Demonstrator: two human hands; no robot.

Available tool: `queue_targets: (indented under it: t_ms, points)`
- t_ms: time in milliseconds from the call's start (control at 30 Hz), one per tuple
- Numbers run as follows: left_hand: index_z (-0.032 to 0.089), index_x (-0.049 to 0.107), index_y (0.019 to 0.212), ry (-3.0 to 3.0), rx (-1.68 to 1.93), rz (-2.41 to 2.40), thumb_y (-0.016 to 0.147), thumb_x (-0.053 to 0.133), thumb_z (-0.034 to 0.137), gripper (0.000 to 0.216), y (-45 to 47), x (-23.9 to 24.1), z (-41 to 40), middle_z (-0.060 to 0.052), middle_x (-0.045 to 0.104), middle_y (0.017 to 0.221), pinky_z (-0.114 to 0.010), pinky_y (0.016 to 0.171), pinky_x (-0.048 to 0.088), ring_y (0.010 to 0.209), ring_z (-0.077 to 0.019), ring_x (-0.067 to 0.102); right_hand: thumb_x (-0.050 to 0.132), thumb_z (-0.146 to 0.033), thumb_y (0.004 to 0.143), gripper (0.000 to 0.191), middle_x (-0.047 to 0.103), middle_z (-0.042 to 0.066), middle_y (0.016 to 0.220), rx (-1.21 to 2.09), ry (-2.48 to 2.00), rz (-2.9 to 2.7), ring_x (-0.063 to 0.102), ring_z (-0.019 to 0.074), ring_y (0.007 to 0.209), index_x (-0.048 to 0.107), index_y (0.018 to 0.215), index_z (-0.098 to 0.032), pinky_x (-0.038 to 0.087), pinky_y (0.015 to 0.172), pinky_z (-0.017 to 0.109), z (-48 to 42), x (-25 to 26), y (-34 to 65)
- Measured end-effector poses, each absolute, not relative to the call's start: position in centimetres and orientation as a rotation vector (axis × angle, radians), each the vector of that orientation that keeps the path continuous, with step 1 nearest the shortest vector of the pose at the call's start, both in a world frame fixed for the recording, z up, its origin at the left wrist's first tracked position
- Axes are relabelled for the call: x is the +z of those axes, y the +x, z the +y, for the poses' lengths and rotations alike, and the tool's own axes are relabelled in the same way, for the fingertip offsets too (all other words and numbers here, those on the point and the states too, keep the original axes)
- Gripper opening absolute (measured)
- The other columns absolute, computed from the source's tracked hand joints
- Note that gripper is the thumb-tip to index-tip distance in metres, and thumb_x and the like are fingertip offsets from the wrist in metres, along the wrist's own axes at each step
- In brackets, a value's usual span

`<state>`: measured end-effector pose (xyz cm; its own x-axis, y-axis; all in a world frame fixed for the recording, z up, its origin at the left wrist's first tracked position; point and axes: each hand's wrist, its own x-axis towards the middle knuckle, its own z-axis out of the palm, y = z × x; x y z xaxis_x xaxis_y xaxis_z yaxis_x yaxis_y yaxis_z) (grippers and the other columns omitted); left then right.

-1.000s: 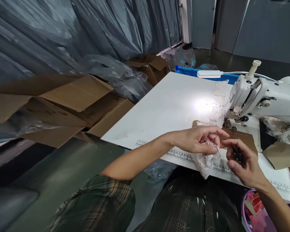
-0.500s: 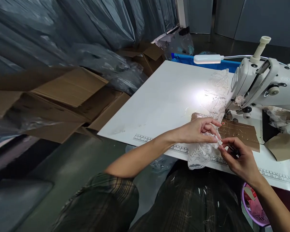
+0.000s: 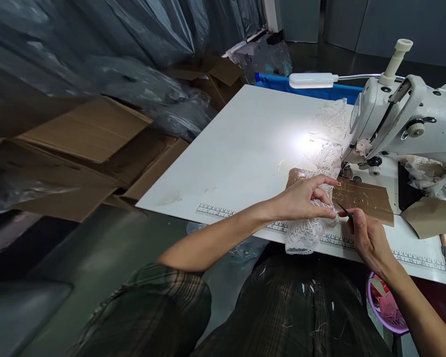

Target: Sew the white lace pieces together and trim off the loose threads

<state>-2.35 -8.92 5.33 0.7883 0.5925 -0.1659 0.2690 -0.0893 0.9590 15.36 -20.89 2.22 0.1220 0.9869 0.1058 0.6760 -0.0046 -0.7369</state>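
Observation:
My left hand (image 3: pixel 305 199) pinches the edge of a strip of white lace (image 3: pixel 329 148) between thumb and fingers. The lace runs from the far side of the table, past the needle end of the sewing machine (image 3: pixel 381 124), and hangs over the front edge. Just to the right, my right hand (image 3: pixel 367 235) is closed on small dark thread snips (image 3: pixel 345 211). Their pointed tip aims up and left, beside the lace. Most of the snips is hidden in the palm. Brown sheet material (image 3: pixel 369 202) with loose threads lies behind the fingers.
A white lamp (image 3: pixel 312 80) lights the white table (image 3: pixel 223 148), which has a printed ruler along its front. White fabric (image 3: pixel 444 186) and brown paper (image 3: pixel 431 216) lie at right. A purple basket (image 3: pixel 390 325) stands below. Cardboard boxes (image 3: pixel 85 129) are at left.
My right hand has turned and drawn slightly away from the lace, so the snips' dark tip now points out past the fingers. My left hand keeps its pinch. The view has shifted slightly.

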Motion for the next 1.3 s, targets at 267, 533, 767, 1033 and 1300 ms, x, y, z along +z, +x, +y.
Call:
queue_targets:
  t_ms: [267,533,767,1033,1300]
  points:
    - [0.012,0.044,0.141,1.646,0.36,0.739,0.071,0.083,0.027,0.081,-2.6,5.2,-9.2,-0.002,0.073,0.082,-0.036,0.094,0.047,0.09,-0.018,0.07,0.014,-0.064,0.1,0.072,0.064,0.004,0.058,0.297,-1.804,-1.859,0.056,0.0155,0.047,0.069,0.085,-0.019,0.035,0.049,0.025,-20.9,2.4,14.9]
    - [0.012,0.04,0.146,1.616,0.331,0.804,0.069,0.083,0.024,0.088,-2.5,5.3,-9.3,-0.002,0.072,0.082,-0.037,0.091,0.048,0.09,-0.0197,0.069,0.01,-0.067,0.099,0.076,0.064,0.004,0.056,0.196,-1.87,-1.939,0.054,0.0159,0.044,0.066,0.081,-0.019,0.027,0.047,0.026,-20.6,3.0,14.4]
    - [0.012,0.041,0.144,1.628,0.343,0.756,0.07,0.082,0.027,0.086,-2.6,5.3,-9.3,-0.001,0.07,0.08,-0.035,0.088,0.048,0.087,-0.0177,0.068,0.017,-0.069,0.098,0.068,0.049,-0.001,0.046,0.395,-1.85,-1.819,0.04,0.0119,0.039,0.054,0.065,-0.022,0.025,0.046,0.025,-20.5,3.0,14.1]
    - [0.012,0.042,0.143,1.646,0.334,0.772,0.07,0.08,0.025,0.084,-2.7,4.3,-9.0,-0.002,0.072,0.082,-0.036,0.089,0.049,0.089,-0.0188,0.069,0.018,-0.071,0.097,0.069,0.054,0.0,0.049,0.423,-1.883,-1.842,0.045,0.0137,0.041,0.061,0.075,-0.021,0.026,0.047,0.025,-20.3,3.3,14.0]
    - [0.013,0.038,0.147,1.638,0.323,0.741,0.071,0.081,0.024,0.088,-2.6,5.0,-9.8,-0.001,0.073,0.081,-0.037,0.093,0.049,0.089,-0.0192,0.07,0.021,-0.07,0.096,0.066,0.051,-0.001,0.049,0.45,-1.857,-1.698,0.042,0.0125,0.041,0.057,0.068,-0.022,0.028,0.047,0.025,-20.2,2.8,13.3]
